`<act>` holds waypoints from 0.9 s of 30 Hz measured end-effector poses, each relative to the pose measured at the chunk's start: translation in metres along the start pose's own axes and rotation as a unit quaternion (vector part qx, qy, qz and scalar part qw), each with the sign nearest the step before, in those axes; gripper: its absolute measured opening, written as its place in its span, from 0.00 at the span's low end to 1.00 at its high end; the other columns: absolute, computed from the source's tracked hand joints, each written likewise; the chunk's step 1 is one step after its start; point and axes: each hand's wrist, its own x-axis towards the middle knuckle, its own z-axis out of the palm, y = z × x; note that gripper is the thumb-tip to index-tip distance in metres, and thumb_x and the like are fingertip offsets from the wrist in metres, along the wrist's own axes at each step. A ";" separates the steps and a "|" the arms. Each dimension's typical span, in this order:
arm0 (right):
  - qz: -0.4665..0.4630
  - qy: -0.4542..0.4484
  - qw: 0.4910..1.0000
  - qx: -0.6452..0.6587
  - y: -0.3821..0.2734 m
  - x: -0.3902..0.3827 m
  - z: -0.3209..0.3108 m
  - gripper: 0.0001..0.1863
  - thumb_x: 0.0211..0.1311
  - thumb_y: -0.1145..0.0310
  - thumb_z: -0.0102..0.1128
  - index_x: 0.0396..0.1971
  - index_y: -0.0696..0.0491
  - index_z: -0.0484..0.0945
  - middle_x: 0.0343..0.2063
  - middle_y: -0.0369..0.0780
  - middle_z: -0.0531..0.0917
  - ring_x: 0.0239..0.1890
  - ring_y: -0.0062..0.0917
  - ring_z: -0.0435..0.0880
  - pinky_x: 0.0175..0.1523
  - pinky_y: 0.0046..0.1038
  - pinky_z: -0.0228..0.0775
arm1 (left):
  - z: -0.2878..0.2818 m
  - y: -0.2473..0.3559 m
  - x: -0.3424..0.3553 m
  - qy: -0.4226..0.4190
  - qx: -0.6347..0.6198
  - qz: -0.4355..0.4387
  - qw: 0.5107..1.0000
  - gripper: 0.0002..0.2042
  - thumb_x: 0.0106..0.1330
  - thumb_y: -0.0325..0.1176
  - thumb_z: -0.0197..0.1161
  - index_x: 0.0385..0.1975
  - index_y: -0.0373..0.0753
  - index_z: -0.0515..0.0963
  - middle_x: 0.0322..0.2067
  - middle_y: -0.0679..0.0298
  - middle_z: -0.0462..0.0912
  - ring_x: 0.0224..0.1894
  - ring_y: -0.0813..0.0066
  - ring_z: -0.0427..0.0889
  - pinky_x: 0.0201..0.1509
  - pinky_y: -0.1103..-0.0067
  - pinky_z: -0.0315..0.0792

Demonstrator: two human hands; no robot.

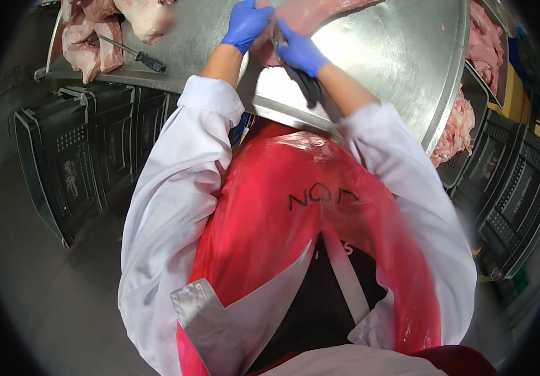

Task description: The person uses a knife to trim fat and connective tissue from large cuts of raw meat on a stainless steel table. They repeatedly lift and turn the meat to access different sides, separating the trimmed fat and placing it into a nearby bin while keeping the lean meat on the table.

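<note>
My left hand (248, 26), in a blue glove, is closed on the left end of a long pink piece of meat (310, 14) at the top of the view. Close beside it, my right hand (302, 51), also blue-gloved, grips a knife by its black handle (309, 91). The handle sticks out below the fist toward me, and the blade is mostly hidden by the hand and the meat. Under both hands lies a shiny metal table (395, 69). The meat stretches from my hands toward the far right across its surface.
Large raw meat cuts (91, 47) lie at the table's far left, with a thin black-handled metal tool (151, 61) against them. Dark crates (57, 163) stand below left, more crates (514, 182) at right. Meat trimmings (458, 128) fill containers beyond the table's right edge.
</note>
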 end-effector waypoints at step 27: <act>0.179 0.089 0.959 0.201 0.031 -0.136 -0.115 0.42 0.66 0.71 0.55 0.77 0.37 0.47 0.27 0.40 0.83 0.23 0.20 0.80 0.31 0.26 0.76 | -0.047 0.021 -0.023 -0.024 0.387 0.218 0.896 0.35 0.57 0.51 0.73 0.58 0.31 0.74 0.56 0.43 0.77 0.60 0.47 0.75 0.65 0.62 0.69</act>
